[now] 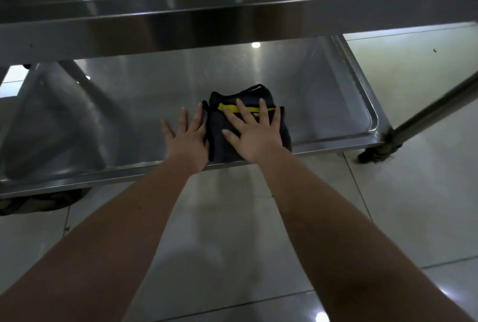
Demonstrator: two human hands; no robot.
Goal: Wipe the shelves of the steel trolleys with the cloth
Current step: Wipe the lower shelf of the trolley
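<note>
Steel trolley: upper shelf overhead, lower shelf below. Dark folded cloth, yellow stripe, lies on lower shelf near front edge. Right hand flat, fingers spread, presses cloth. Left hand flat on shelf, touching cloth's left edge.

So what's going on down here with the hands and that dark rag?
A person is wiping down a steel trolley by hand. Their right hand lies flat, fingers spread, on a folded dark cloth with a yellow stripe, pressing it onto the lower shelf. The left hand lies flat on the bare steel right beside the cloth. The cloth sits near the shelf's front rim, under the upper shelf.
</note>
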